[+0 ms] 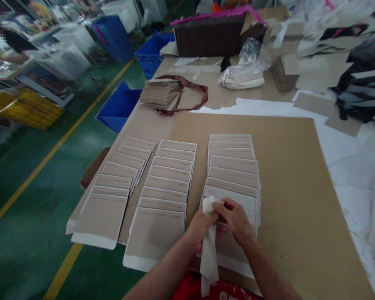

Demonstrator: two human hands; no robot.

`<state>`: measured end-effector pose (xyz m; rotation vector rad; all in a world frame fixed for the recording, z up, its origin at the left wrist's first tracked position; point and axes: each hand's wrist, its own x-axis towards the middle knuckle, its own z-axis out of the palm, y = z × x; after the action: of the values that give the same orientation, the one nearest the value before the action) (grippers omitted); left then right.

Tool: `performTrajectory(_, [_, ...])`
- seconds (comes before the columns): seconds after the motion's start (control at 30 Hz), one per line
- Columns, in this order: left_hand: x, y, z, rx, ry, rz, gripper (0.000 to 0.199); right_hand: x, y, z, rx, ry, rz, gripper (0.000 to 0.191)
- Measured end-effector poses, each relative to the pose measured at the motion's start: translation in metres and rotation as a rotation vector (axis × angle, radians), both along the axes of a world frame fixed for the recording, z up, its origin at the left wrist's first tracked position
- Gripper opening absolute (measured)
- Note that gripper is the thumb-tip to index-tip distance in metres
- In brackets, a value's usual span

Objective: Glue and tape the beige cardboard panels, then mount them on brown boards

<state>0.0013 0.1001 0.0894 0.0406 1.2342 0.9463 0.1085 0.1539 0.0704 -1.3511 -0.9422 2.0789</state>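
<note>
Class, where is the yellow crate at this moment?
In the head view, the yellow crate sits on the floor at the far left, left of the yellow floor line, across it from the nearest blue bin.

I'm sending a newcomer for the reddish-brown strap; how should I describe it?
On the big worktable, look past the three rows of overlapping tan panels, to the left side. There a strap loops out to the right of a small tan stack. Its reddish-brown colour sets it apart from that stack and the bright pink strip farther back.
</note>
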Motion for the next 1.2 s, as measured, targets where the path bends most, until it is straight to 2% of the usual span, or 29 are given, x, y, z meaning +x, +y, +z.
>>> performTrajectory(0.1, [-0.006, -0.001, 0.002, 0.009, 0.012, -0.013, 0.054, -0.002, 0.003, -0.006, 0.090, -0.089, 0.041, 0.042])
performTrajectory(0.17, [-0.014, -0.002, 0.000, 0.017, -0.003, -0.007, 0.053, -0.001, 0.008, -0.003, 0.172, -0.139, 0.089, 0.041])
performTrajectory(0.23, [-0.022, -0.003, -0.004, 0.007, -0.010, 0.027, 0.053, -0.003, 0.013, 0.002, 0.185, -0.137, 0.103, 0.038])
performTrajectory(0.4, [-0.033, 0.001, -0.016, -0.057, 0.003, 0.315, 0.046, -0.019, 0.005, 0.013, 0.053, 0.032, -0.075, 0.038])
performTrajectory(0.47, [-0.032, 0.003, -0.017, -0.055, -0.006, 0.368, 0.047, -0.026, -0.004, 0.013, 0.001, 0.056, -0.118, 0.033])
performTrajectory(0.63, [-0.023, 0.001, -0.014, 0.057, -0.074, 0.335, 0.049, -0.028, -0.015, 0.003, -0.088, 0.040, -0.333, 0.024])
performTrajectory(0.7, [-0.020, -0.001, -0.015, 0.060, -0.071, 0.328, 0.048, -0.019, -0.008, -0.001, -0.123, 0.084, -0.408, 0.025])
performTrajectory(0.8, [-0.020, -0.005, -0.019, 0.061, 0.050, 0.279, 0.041, 0.000, 0.017, -0.003, -0.129, 0.172, -0.469, 0.027])
performTrajectory(0.87, [-0.022, -0.006, -0.020, 0.093, 0.164, 0.224, 0.036, 0.012, 0.037, -0.004, -0.083, 0.191, -0.395, 0.029])
performTrajectory(0.97, [-0.026, -0.004, -0.021, 0.133, 0.411, 0.107, 0.026, 0.022, 0.062, -0.007, 0.033, -0.002, -0.130, 0.034])
performTrajectory(1.03, [-0.030, 0.000, -0.021, 0.170, 0.692, -0.093, 0.017, 0.021, 0.074, -0.010, 0.173, -0.210, 0.097, 0.031])
performTrajectory(1.07, [-0.032, 0.003, -0.020, 0.201, 0.833, -0.223, 0.018, 0.018, 0.080, -0.012, 0.256, -0.301, 0.213, 0.028])
performTrajectory(1.13, [-0.035, 0.010, -0.017, 0.265, 1.035, -0.481, 0.034, 0.009, 0.089, -0.017, 0.412, -0.422, 0.398, 0.025])
performTrajectory(1.2, [-0.036, 0.017, -0.015, 0.282, 1.149, -0.649, 0.042, -0.002, 0.096, -0.022, 0.505, -0.474, 0.484, 0.025])
